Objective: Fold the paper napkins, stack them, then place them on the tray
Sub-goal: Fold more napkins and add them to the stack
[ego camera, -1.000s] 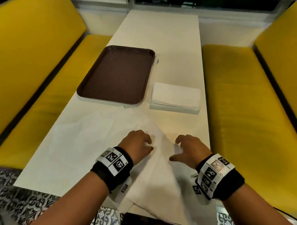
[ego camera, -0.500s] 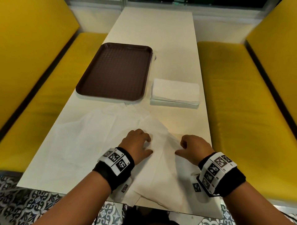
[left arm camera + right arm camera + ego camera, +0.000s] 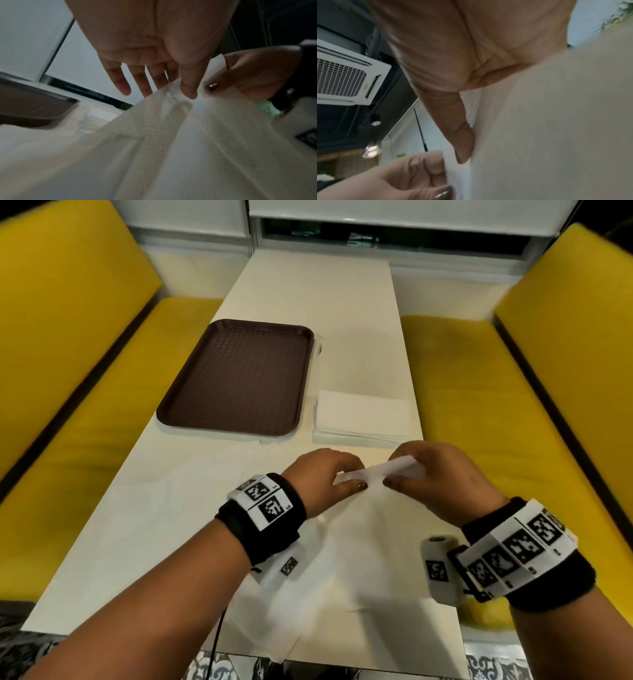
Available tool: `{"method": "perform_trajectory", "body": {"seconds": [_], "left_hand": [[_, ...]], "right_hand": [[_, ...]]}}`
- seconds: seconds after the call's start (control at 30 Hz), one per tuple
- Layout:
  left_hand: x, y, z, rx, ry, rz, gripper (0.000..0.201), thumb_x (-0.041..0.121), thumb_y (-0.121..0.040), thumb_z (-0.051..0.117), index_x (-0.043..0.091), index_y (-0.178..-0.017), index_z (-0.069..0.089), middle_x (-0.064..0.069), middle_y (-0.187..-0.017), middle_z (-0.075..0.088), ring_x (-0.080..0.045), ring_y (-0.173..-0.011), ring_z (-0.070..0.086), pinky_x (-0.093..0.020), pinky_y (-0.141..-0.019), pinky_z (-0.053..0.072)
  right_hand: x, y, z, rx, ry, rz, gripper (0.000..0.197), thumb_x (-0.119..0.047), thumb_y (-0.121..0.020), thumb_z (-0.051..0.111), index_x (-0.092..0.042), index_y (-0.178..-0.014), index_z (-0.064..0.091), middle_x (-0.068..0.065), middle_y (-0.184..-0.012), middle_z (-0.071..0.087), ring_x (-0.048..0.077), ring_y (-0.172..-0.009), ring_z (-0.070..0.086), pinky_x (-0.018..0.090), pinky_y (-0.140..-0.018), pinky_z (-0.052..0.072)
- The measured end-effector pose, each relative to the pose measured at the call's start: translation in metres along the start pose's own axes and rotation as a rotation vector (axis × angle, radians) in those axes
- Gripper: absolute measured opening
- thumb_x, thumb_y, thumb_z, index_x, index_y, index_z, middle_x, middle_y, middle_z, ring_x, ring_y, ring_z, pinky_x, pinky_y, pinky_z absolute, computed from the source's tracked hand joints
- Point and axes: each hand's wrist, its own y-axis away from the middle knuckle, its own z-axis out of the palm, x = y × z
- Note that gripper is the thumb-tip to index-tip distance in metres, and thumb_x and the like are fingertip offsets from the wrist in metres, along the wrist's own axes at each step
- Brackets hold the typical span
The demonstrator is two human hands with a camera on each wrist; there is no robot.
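A white paper napkin (image 3: 359, 542) hangs from its top edge, lifted off the table (image 3: 308, 285). My left hand (image 3: 354, 477) pinches that edge between thumb and forefinger; its other fingers stay straight in the left wrist view, where the napkin (image 3: 171, 135) drapes below. My right hand (image 3: 397, 469) pinches the same edge just to the right, thumb in front, and the napkin (image 3: 539, 121) fills the right wrist view. A stack of folded napkins (image 3: 363, 419) lies beyond my hands. The brown tray (image 3: 236, 378) lies bare at the far left.
More unfolded napkins (image 3: 191, 501) lie spread on the table's near left. Yellow bench seats (image 3: 479, 405) run along both sides of the narrow table. A window sill closes the far end.
Both hands rose from the table and came together, lifting the napkin's edge into the air. Before, they rested on the flat napkin.
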Motion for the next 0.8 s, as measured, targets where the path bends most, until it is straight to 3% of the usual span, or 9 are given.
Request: {"method": "perform_trajectory", "body": {"seconds": [0.1, 0.17, 0.3, 0.43, 0.53, 0.6, 0.67, 0.7, 0.8], "left_hand": [[0.010, -0.006, -0.013, 0.047, 0.156, -0.031, 0.012, 0.029, -0.091, 0.060, 0.020, -0.096, 0.067, 0.006, -0.090, 0.067, -0.013, -0.086, 0.061, -0.028, -0.076, 0.046], [0.012, -0.008, -0.022, 0.127, 0.188, -0.016, 0.013, 0.027, -0.092, 0.060, 0.016, -0.090, 0.066, 0.002, -0.083, 0.067, -0.014, -0.079, 0.061, -0.028, -0.071, 0.045], [0.010, -0.012, -0.043, 0.255, 0.202, 0.008, 0.010, 0.026, -0.092, 0.060, 0.019, -0.085, 0.061, 0.008, -0.075, 0.062, -0.013, -0.068, 0.060, -0.017, -0.059, 0.041], [0.006, -0.016, -0.061, 0.304, 0.361, -0.020, 0.011, 0.023, -0.093, 0.061, 0.013, -0.094, 0.066, -0.001, -0.086, 0.069, -0.028, -0.079, 0.065, -0.036, -0.072, 0.051], [0.001, -0.016, -0.073, 0.305, 0.438, -0.040, 0.014, 0.021, -0.092, 0.062, 0.012, -0.101, 0.066, -0.004, -0.096, 0.071, -0.026, -0.087, 0.068, -0.046, -0.083, 0.055], [0.002, -0.014, -0.078, 0.308, 0.495, -0.048, 0.010, 0.013, -0.091, 0.062, 0.011, -0.100, 0.067, -0.007, -0.097, 0.072, -0.023, -0.089, 0.069, -0.046, -0.086, 0.055], [0.005, -0.013, -0.082, 0.308, 0.534, -0.041, 0.011, 0.006, -0.090, 0.063, 0.012, -0.096, 0.069, -0.007, -0.093, 0.072, -0.020, -0.087, 0.068, -0.042, -0.086, 0.055], [0.008, -0.013, -0.084, 0.304, 0.545, -0.034, 0.013, 0.004, -0.090, 0.063, 0.014, -0.095, 0.070, -0.006, -0.093, 0.072, -0.022, -0.088, 0.068, -0.042, -0.086, 0.055], [0.016, -0.012, -0.089, 0.253, 0.556, -0.009, 0.016, 0.004, -0.089, 0.063, 0.016, -0.094, 0.072, -0.007, -0.098, 0.073, -0.028, -0.095, 0.068, -0.046, -0.091, 0.054]], "right_hand": [[0.011, 0.000, -0.014, 0.047, -0.145, 0.105, 0.024, -0.032, -0.080, 0.075, -0.021, -0.100, 0.069, -0.006, -0.090, 0.071, 0.011, -0.081, 0.066, 0.034, -0.072, 0.057], [0.021, 0.003, -0.023, 0.043, -0.209, 0.173, 0.027, -0.036, -0.077, 0.077, -0.021, -0.098, 0.068, -0.005, -0.089, 0.073, 0.011, -0.078, 0.069, 0.038, -0.070, 0.059], [0.040, 0.007, -0.029, -0.007, -0.411, 0.248, 0.026, -0.024, -0.077, 0.079, -0.016, -0.099, 0.068, -0.005, -0.089, 0.074, 0.006, -0.075, 0.069, 0.021, -0.065, 0.057], [0.050, 0.003, -0.022, 0.201, -0.500, 0.158, 0.010, -0.011, -0.080, 0.075, -0.014, -0.088, 0.070, -0.007, -0.078, 0.071, 0.001, -0.070, 0.066, 0.014, -0.059, 0.050], [0.050, -0.002, -0.022, 0.165, -0.490, 0.069, 0.009, -0.020, -0.078, 0.077, -0.017, -0.084, 0.071, -0.009, -0.078, 0.072, 0.007, -0.075, 0.066, 0.024, -0.066, 0.052], [0.051, -0.004, -0.026, 0.069, -0.525, 0.000, 0.039, -0.049, -0.071, 0.076, -0.016, -0.090, 0.073, -0.006, -0.091, 0.074, 0.018, -0.086, 0.069, 0.033, -0.077, 0.056], [0.052, -0.007, -0.031, 0.027, -0.573, -0.077, 0.074, -0.079, -0.065, 0.061, -0.013, -0.095, 0.073, -0.003, -0.101, 0.074, 0.014, -0.093, 0.068, 0.025, -0.082, 0.054], [0.050, -0.010, -0.033, 0.035, -0.616, -0.102, 0.080, -0.084, -0.066, 0.053, -0.012, -0.096, 0.073, -0.003, -0.103, 0.073, 0.010, -0.096, 0.067, 0.021, -0.082, 0.052], [0.039, -0.024, -0.034, 0.065, -0.757, -0.062, 0.053, -0.061, -0.086, 0.052, -0.013, -0.095, 0.072, 0.001, -0.103, 0.073, 0.012, -0.099, 0.065, 0.026, -0.083, 0.050]]}}
